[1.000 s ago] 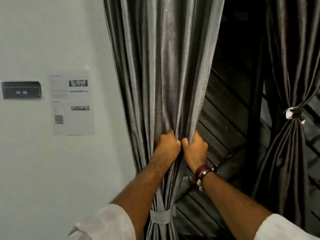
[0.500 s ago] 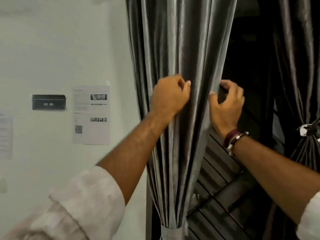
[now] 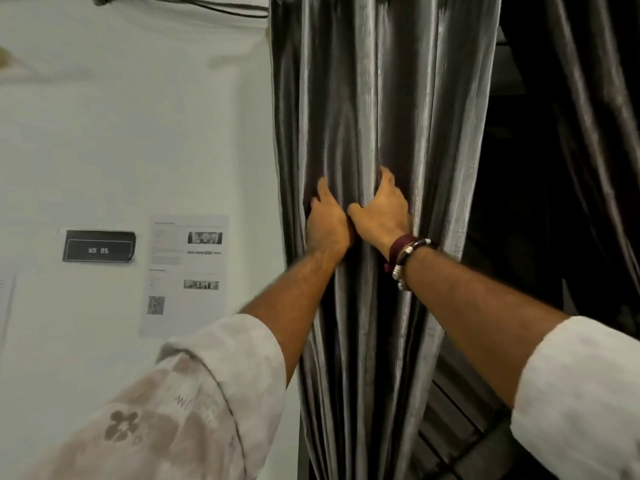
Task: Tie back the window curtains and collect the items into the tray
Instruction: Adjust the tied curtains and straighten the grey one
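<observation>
- At the middle of the grey curtain [image 3: 381, 116], left hand [image 3: 327, 225] and right hand [image 3: 381, 211] side by side, touching at the thumbs, fingers dug into the folds and bunching the cloth between them.
- Both hands gripping fabric, fingertips buried in the pleats and out of sight, so depth of hold not plain.
- Best kept: an even squeeze from both sides, gathering the loose right edge into the bundle so no pleat slips out.
- Worth sliding the grip along the folds rather than tugging, since the cloth looks slick and the top hangs from something out of view.
- Bracelets [image 3: 403, 259] on the right wrist lying against the cloth; could snag a fold, so wrist better held slightly off.
- Right of the hands, dark window opening [image 3: 526, 202] and a second curtain [image 3: 595, 98] at the far right edge.
- Left of the curtain, pale wall [image 3: 138, 133] with a black "WS 05" plate [image 3: 98, 245] and a printed sheet [image 3: 185, 271].
- No tie band and no tray in view.
</observation>
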